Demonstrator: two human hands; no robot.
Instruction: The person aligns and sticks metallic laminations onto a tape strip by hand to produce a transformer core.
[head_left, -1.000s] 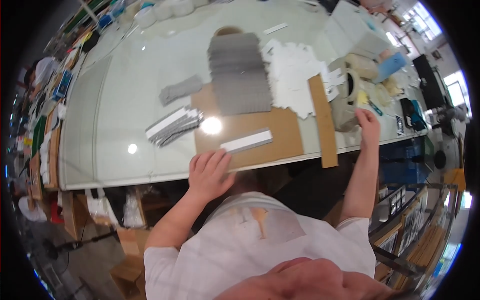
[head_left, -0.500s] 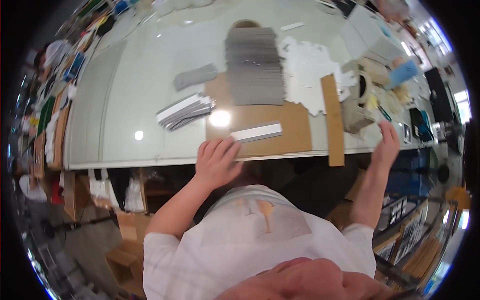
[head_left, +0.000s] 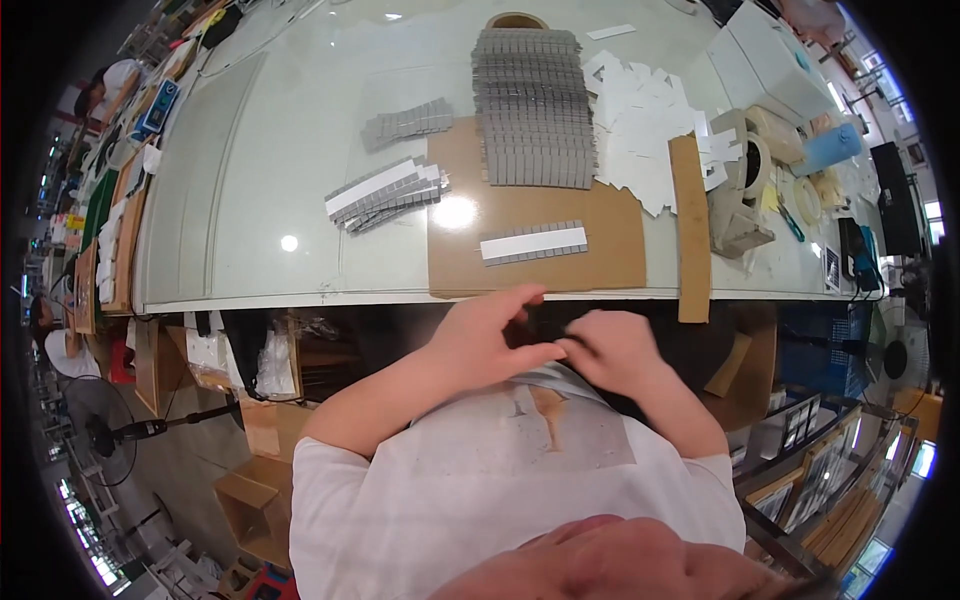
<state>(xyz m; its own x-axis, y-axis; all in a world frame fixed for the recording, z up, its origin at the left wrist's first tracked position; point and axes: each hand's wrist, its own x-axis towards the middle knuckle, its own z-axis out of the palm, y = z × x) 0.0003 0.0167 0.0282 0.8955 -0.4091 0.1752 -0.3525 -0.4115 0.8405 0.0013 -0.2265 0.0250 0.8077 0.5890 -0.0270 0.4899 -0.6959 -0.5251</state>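
Observation:
My left hand [head_left: 497, 337] is just off the table's front edge, fingers stretched and thumb apart. Close beside it, my right hand [head_left: 613, 350] is curled with its fingertips near the left thumb; whatever it may hold is hidden. Beyond them, a grey strip with a white band [head_left: 534, 244] lies on a brown cardboard sheet [head_left: 600, 272], with neither hand touching it. Further back stands a long row of grey ridged strips [head_left: 535, 110]. Left of the cardboard are a fanned pile of white-banded grey strips [head_left: 388, 195] and a smaller grey pile [head_left: 408, 122].
White cut-out sheets [head_left: 645, 130] lie to the right of the grey row. A narrow cardboard strip [head_left: 690, 230] overhangs the front edge. A tape dispenser [head_left: 738, 232], tape rolls, green-handled scissors [head_left: 790, 217] and a blue cylinder [head_left: 833, 144] crowd the right side. A fan [head_left: 95, 430] stands at left.
My left hand has left the white-banded strip and drawn back off the table edge. My right hand has come from the tools at right to meet it. The view has shifted slightly.

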